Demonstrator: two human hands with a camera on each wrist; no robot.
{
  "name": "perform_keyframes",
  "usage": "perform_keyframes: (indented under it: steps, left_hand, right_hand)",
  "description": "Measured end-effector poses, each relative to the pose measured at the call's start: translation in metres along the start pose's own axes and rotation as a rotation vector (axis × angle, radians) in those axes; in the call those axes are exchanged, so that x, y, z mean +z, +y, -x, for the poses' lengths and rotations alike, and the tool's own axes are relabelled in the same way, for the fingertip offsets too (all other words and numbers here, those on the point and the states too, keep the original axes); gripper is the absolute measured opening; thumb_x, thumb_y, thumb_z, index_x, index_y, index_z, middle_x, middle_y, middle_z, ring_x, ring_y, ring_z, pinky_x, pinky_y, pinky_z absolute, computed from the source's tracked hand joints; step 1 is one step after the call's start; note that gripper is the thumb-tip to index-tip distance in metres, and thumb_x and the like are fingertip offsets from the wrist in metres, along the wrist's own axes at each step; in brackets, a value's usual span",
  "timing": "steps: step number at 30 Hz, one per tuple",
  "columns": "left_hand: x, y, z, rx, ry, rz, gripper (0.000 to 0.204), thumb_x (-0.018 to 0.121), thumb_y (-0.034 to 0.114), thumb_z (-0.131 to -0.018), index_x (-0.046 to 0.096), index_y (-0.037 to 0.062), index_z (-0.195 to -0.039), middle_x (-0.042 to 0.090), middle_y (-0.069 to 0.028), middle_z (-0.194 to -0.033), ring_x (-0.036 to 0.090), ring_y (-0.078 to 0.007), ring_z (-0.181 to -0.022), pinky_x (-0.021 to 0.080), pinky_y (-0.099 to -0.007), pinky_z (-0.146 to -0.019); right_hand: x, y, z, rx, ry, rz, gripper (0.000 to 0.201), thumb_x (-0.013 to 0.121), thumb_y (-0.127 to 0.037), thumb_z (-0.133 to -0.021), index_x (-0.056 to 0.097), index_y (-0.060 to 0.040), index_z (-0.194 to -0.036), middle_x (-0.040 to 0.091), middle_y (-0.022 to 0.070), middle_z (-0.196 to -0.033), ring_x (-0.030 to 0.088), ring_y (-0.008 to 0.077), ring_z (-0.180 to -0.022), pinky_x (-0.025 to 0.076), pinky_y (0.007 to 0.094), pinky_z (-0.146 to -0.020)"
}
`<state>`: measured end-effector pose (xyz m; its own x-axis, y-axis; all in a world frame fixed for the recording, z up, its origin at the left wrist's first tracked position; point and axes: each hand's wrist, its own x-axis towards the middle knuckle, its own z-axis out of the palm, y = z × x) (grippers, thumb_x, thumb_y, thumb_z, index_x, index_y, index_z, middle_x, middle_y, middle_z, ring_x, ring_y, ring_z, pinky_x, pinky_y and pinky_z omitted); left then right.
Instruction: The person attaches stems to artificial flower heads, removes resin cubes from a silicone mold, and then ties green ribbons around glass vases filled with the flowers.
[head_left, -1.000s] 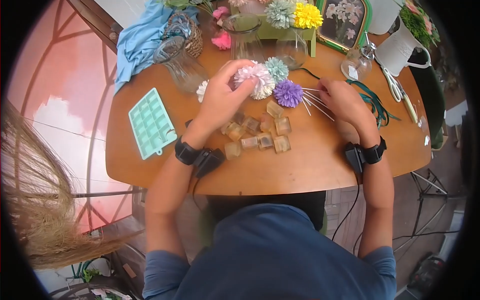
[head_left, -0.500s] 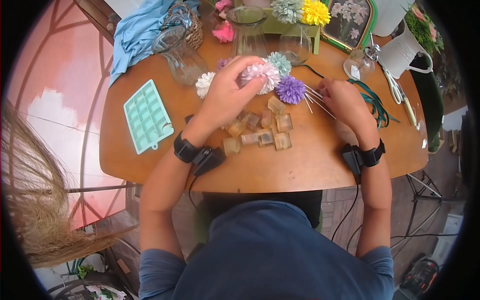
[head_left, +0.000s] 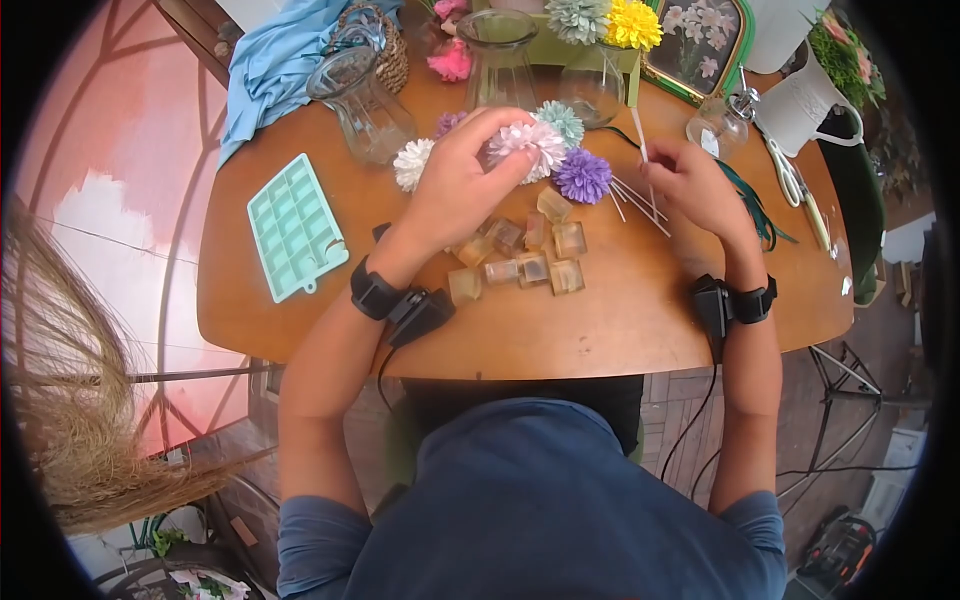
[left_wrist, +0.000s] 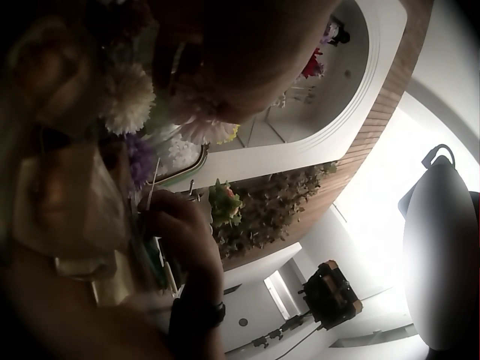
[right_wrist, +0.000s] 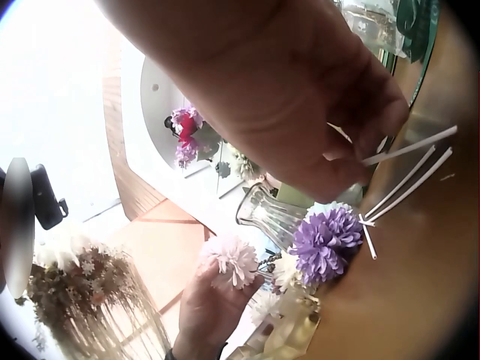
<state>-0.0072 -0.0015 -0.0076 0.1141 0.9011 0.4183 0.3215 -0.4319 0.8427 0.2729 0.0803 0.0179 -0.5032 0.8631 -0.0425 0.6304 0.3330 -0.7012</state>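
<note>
My left hand (head_left: 462,190) grips a pale pink pompom flower head (head_left: 528,148) between thumb and fingers, above the middle of the table. Between the thumb and fingertips of my right hand (head_left: 695,190) is a thin white stick (head_left: 640,130), its upper end pointing up and away. Several more white sticks (right_wrist: 409,184) lie on the wood below that hand, beside a purple flower head (head_left: 582,177). Around the left hand are a teal flower head (head_left: 560,122) and a white flower head (head_left: 412,165). Translucent amber cubes (head_left: 535,268) lie scattered nearer the body.
A mint ice-cube tray (head_left: 296,228) lies at left. Glass vases (head_left: 365,120) stand along the back with a yellow flower (head_left: 634,24) and a framed flower picture (head_left: 698,45). On the right are green ribbon (head_left: 750,205), scissors (head_left: 787,172) and a white pitcher (head_left: 805,105).
My right hand has taken up one white stick from the bunch and raised it nearly upright. The left hand keeps the pink flower head, moved slightly right.
</note>
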Motion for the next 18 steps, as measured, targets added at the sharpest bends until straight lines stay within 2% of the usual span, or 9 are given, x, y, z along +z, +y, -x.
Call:
perform_keyframes:
  steps: [1, 4, 7, 10, 13, 16, 18]
  left_hand:
    - [0.000, 0.000, 0.000, 0.001, 0.002, 0.000, 0.030, 0.065, 0.009, -0.094, 0.057, -0.0007, -0.121, 0.058, -0.0045, -0.113, 0.057, -0.0105, -0.102, 0.049, -0.0266, -0.087]
    - [0.000, -0.001, 0.000, -0.003, 0.005, -0.010, 0.030, 0.065, 0.008, -0.094, 0.057, -0.0007, -0.121, 0.057, -0.0042, -0.112, 0.057, -0.0103, -0.102, 0.049, -0.0264, -0.087]
    - [0.000, 0.000, 0.000, 0.005, -0.003, -0.025, 0.030, 0.065, 0.008, -0.094, 0.057, -0.0008, -0.121, 0.057, -0.0042, -0.112, 0.057, -0.0104, -0.102, 0.049, -0.0265, -0.087]
    - [0.001, -0.002, 0.000, 0.019, -0.005, -0.011, 0.029, 0.065, 0.008, -0.094, 0.058, -0.0009, -0.121, 0.057, -0.0045, -0.113, 0.057, -0.0104, -0.101, 0.049, -0.0266, -0.086]
    - [0.000, -0.004, 0.000, 0.017, -0.003, -0.005, 0.029, 0.065, 0.008, -0.094, 0.058, -0.0009, -0.120, 0.057, -0.0046, -0.113, 0.057, -0.0101, -0.101, 0.049, -0.0267, -0.085]
    - [0.001, -0.003, 0.000, 0.015, -0.003, -0.003, 0.029, 0.065, 0.008, -0.094, 0.058, -0.0007, -0.120, 0.057, -0.0040, -0.111, 0.057, -0.0096, -0.100, 0.049, -0.0265, -0.084]
    - [0.002, -0.003, 0.000, -0.001, -0.005, 0.009, 0.029, 0.065, 0.008, -0.094, 0.058, -0.0005, -0.120, 0.058, -0.0034, -0.110, 0.057, -0.0094, -0.099, 0.049, -0.0263, -0.084]
  right_hand:
    - [-0.002, -0.001, 0.000, 0.016, -0.017, -0.135, 0.014, 0.056, -0.012, -0.089, 0.061, 0.0004, -0.092, 0.059, 0.0027, -0.074, 0.057, 0.0109, -0.067, 0.048, 0.0282, -0.061]
    - [0.002, -0.001, -0.002, -0.127, 0.089, -0.332, 0.012, 0.051, -0.009, -0.092, 0.059, -0.0012, -0.095, 0.059, -0.0015, -0.082, 0.056, 0.0071, -0.069, 0.046, 0.0234, -0.061]
    - [0.008, 0.011, -0.006, -0.091, 0.015, -0.034, 0.010, 0.050, -0.007, -0.092, 0.058, -0.0011, -0.095, 0.058, -0.0001, -0.082, 0.056, 0.0067, -0.070, 0.046, 0.0232, -0.062]
    - [0.010, 0.011, -0.006, -0.058, -0.072, -0.082, 0.010, 0.050, -0.007, -0.092, 0.058, -0.0007, -0.096, 0.059, 0.0000, -0.083, 0.056, 0.0073, -0.070, 0.046, 0.0235, -0.062]
    - [0.002, -0.003, 0.001, 0.018, 0.028, -0.230, 0.015, 0.054, -0.010, -0.090, 0.061, 0.0030, -0.091, 0.064, 0.0089, -0.073, 0.060, 0.0171, -0.065, 0.050, 0.0319, -0.064]
    - [0.002, -0.001, 0.003, -0.066, 0.015, 0.271, 0.017, 0.059, -0.012, -0.088, 0.064, 0.0035, -0.092, 0.068, 0.0161, -0.081, 0.065, 0.0283, -0.071, 0.052, 0.0369, -0.068]
    - [0.007, 0.002, 0.005, -0.086, 0.025, 0.351, 0.017, 0.061, -0.012, -0.086, 0.066, 0.0030, -0.093, 0.068, 0.0196, -0.087, 0.066, 0.0345, -0.078, 0.052, 0.0403, -0.073]
